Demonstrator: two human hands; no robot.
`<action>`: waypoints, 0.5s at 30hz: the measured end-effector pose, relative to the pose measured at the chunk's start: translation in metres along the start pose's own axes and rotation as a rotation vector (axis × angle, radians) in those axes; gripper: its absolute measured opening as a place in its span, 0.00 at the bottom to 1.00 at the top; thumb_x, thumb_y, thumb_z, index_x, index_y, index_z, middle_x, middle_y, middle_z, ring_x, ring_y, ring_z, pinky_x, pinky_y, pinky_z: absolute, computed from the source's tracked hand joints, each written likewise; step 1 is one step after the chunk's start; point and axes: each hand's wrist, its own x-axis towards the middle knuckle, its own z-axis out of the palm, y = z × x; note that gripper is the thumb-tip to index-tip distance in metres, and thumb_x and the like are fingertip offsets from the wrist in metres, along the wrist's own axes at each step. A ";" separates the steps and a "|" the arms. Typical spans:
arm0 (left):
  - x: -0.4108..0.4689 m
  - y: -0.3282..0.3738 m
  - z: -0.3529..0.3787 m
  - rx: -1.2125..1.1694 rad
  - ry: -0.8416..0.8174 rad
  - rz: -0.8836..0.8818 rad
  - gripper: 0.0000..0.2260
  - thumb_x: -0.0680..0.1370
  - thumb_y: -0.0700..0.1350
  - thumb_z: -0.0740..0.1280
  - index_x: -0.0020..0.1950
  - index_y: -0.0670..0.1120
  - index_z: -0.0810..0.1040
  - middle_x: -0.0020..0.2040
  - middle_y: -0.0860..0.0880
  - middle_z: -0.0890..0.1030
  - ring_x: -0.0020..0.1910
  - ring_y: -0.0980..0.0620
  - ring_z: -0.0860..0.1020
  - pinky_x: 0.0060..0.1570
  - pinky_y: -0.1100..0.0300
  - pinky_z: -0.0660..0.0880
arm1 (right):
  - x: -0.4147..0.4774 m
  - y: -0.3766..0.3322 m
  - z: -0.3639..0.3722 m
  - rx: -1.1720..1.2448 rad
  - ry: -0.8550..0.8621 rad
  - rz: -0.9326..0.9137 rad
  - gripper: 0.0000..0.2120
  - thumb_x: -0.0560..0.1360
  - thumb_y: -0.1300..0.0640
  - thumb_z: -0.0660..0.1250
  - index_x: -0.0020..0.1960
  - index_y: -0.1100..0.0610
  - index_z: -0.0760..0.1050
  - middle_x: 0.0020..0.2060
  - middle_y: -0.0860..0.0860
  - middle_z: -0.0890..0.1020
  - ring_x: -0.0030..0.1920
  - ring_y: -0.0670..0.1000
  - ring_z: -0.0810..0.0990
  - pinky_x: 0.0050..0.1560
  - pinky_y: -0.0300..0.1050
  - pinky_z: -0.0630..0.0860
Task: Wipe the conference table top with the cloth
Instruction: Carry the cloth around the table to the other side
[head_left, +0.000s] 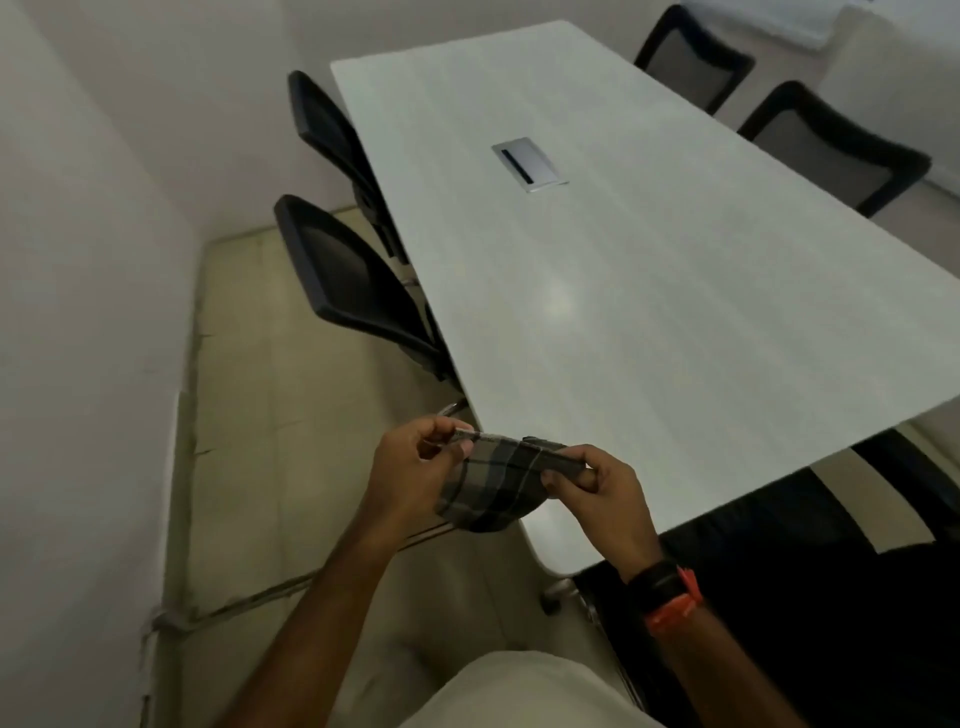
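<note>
2 pinch grips, left hand (410, 470) and right hand (597, 491), on a folded grey-black plaid cloth (493, 486)

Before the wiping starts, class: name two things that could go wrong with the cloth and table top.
The grey checked cloth, only pinched by the left hand and right hand at the near corner of the white table top, might drop to the floor. Wiped across the silver cable hatch, it might snag on the dark slot.
</note>
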 end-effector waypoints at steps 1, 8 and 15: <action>0.015 0.001 0.003 -0.010 -0.039 0.007 0.07 0.76 0.38 0.72 0.47 0.50 0.84 0.43 0.52 0.85 0.42 0.58 0.82 0.40 0.70 0.76 | 0.007 -0.002 0.000 -0.001 0.034 0.012 0.06 0.76 0.63 0.74 0.49 0.53 0.82 0.46 0.44 0.88 0.48 0.47 0.87 0.54 0.47 0.81; 0.127 0.010 0.026 -0.024 -0.378 0.086 0.06 0.76 0.41 0.72 0.46 0.52 0.83 0.43 0.53 0.85 0.43 0.54 0.83 0.40 0.66 0.76 | 0.048 -0.012 0.003 0.014 0.391 0.085 0.06 0.76 0.64 0.73 0.50 0.55 0.82 0.45 0.46 0.88 0.48 0.47 0.87 0.53 0.46 0.82; 0.195 0.034 0.040 0.013 -0.709 0.226 0.06 0.77 0.42 0.71 0.45 0.54 0.83 0.43 0.56 0.84 0.42 0.59 0.81 0.38 0.72 0.74 | 0.047 -0.040 0.025 0.009 0.683 0.182 0.06 0.77 0.64 0.73 0.51 0.56 0.82 0.46 0.46 0.88 0.48 0.45 0.87 0.53 0.42 0.82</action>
